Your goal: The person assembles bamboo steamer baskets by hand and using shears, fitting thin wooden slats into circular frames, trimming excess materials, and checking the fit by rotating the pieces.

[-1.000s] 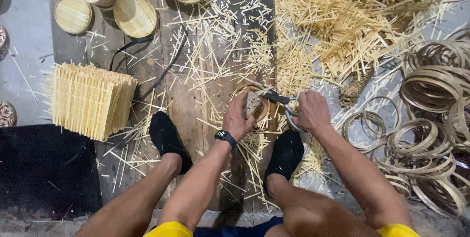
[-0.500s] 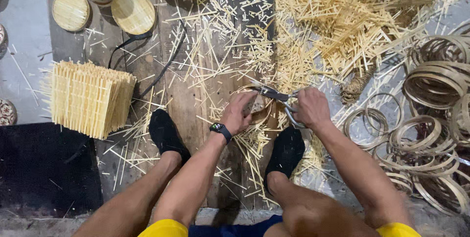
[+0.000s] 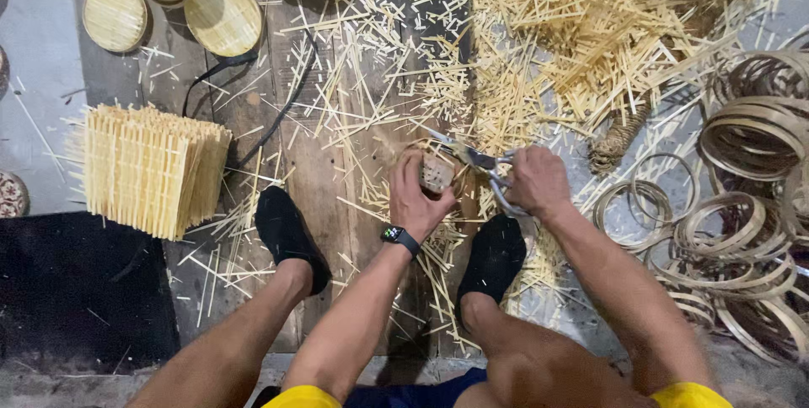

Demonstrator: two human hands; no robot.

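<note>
My left hand (image 3: 415, 197) grips a small woven bamboo piece (image 3: 436, 174) held just above the floor between my feet. My right hand (image 3: 537, 180) holds metal scissors (image 3: 472, 158) by the handles, blades pointing left and up toward the top edge of the woven piece. The blades look slightly apart. A dark watch sits on my left wrist. Cut bamboo slivers (image 3: 371, 113) lie scattered all around both hands.
A stack of square woven bamboo mats (image 3: 147, 168) stands at left. Round woven lids (image 3: 223, 13) lie at top left. A heap of bamboo strips (image 3: 607, 29) fills the top right. Bamboo hoops (image 3: 742, 172) pile at right. A black cable (image 3: 270, 117) crosses the planks. My feet wear black socks (image 3: 286, 231).
The scissors swung up and left over the woven piece, and my left hand turned the piece slightly. The view shifted a little; nothing else moved.
</note>
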